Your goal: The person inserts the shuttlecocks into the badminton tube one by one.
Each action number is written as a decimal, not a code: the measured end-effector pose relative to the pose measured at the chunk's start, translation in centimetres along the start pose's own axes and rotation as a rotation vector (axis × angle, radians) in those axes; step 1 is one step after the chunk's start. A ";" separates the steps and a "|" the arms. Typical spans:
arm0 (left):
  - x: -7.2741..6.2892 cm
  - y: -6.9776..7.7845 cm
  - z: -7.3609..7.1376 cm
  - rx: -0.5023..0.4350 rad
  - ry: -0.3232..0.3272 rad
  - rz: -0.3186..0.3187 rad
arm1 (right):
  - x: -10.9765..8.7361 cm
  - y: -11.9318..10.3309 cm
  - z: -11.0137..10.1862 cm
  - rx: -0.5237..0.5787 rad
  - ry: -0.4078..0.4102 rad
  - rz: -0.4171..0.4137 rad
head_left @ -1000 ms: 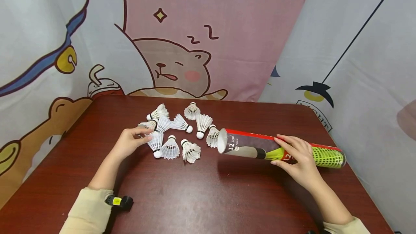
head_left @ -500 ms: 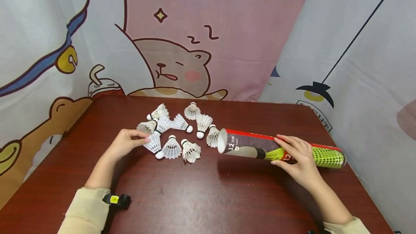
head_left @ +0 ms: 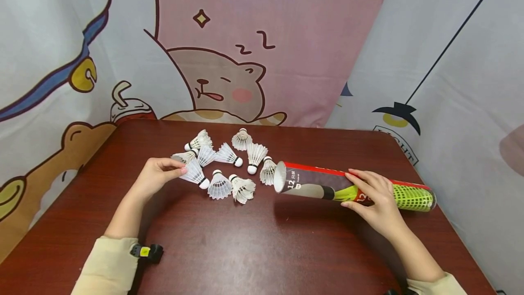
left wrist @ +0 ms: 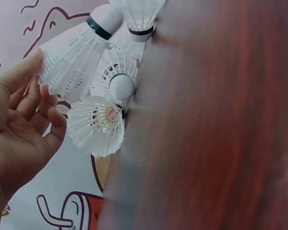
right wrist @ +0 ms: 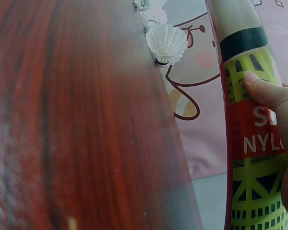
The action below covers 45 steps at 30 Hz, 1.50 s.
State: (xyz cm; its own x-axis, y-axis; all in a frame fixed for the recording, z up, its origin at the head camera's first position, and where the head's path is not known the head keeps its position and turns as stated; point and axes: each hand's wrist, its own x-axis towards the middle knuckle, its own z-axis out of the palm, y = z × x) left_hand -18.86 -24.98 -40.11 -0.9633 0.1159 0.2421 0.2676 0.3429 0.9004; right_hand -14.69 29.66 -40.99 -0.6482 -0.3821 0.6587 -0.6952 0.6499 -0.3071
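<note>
My left hand [head_left: 153, 179] pinches the skirt edge of a white shuttlecock [head_left: 194, 173] between thumb and fingers. In the left wrist view this shuttlecock [left wrist: 74, 60] is tilted, its cork pointing up and away from the palm. On the right, my right hand [head_left: 378, 201] grips a long shuttlecock tube [head_left: 309, 180] around its middle. The tube lies nearly level, its round open end facing left toward the pile. Lime green, red and dark print covers it, and the right wrist view shows my thumb pressed along the tube [right wrist: 254, 172].
Several other shuttlecocks lie loosely grouped on the brown table [head_left: 254, 249], including a ragged feathered one [head_left: 242, 189] in front and another [head_left: 268, 171] close to the tube's mouth. A cartoon-printed cloth [head_left: 286, 58] hangs behind the table.
My left hand has drawn slightly left, and the pinched shuttlecock has swung so its cork points right and sits higher. Two shuttlecocks beside it have shifted a little right. My right hand stays put.
</note>
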 end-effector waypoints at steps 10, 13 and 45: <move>0.3 1.6 1.5 -0.078 0.093 0.055 | 0.1 -0.3 0.0 0.013 0.011 0.014; 0.2 2.7 2.3 -0.128 0.122 0.090 | 0.1 -0.3 0.0 0.021 0.018 0.009; -0.1 6.8 12.6 -0.373 0.198 0.290 | 0.1 -0.5 0.1 -0.005 0.020 0.015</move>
State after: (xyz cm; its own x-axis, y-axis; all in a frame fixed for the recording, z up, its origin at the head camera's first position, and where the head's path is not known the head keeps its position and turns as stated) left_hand -16.67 -10.92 -38.55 -0.8459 -0.0347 0.5323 0.5333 -0.0378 0.8451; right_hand -14.46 29.22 -40.82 -0.6520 -0.3592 0.6677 -0.6839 0.6588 -0.3134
